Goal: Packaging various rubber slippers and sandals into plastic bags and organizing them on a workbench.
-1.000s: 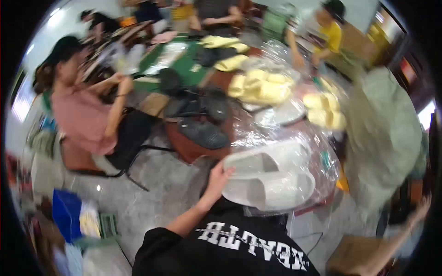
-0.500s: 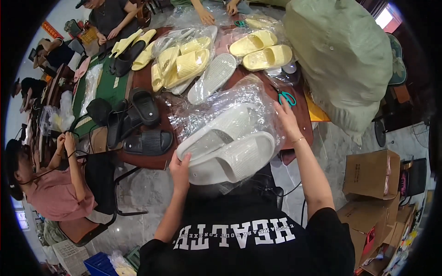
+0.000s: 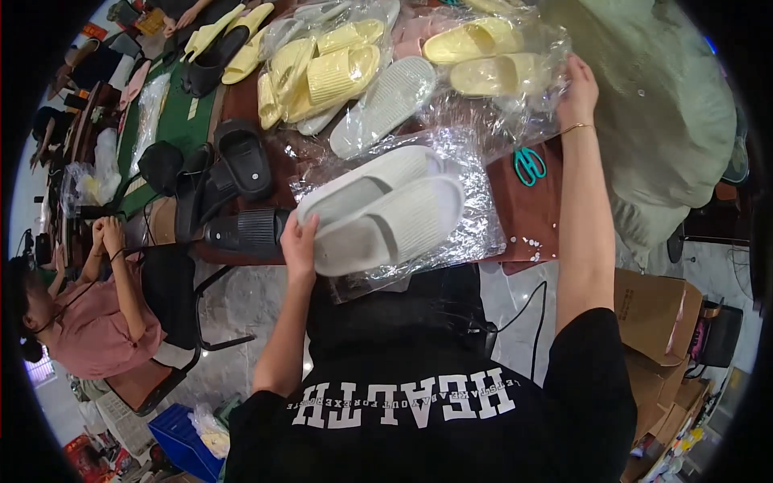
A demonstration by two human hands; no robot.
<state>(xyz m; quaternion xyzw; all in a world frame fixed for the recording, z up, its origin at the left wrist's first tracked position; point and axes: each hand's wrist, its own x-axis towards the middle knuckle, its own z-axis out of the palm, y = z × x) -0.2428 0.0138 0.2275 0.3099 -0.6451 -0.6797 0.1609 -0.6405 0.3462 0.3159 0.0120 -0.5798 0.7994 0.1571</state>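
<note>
My left hand is closed on the heel end of a pair of light grey slippers. The pair lies side by side in a clear plastic bag, at the near edge of the table. Farther off to the right, my right hand pinches the edge of another clear bag, which spreads over a pair of yellow slippers. Between my arms and the big sack, teal-handled scissors lie on the table; their blades are hidden.
More bagged yellow slippers and a grey slipper lie beyond. Black slippers are at the left. A large pale green sack bulks at the right, above cardboard boxes. A person in pink sits at the left.
My right hand has left the grey slippers' bag and moved up and right to the yellow slippers' bag. My left hand has kept its hold, and the grey slippers have come slightly left and lower.
</note>
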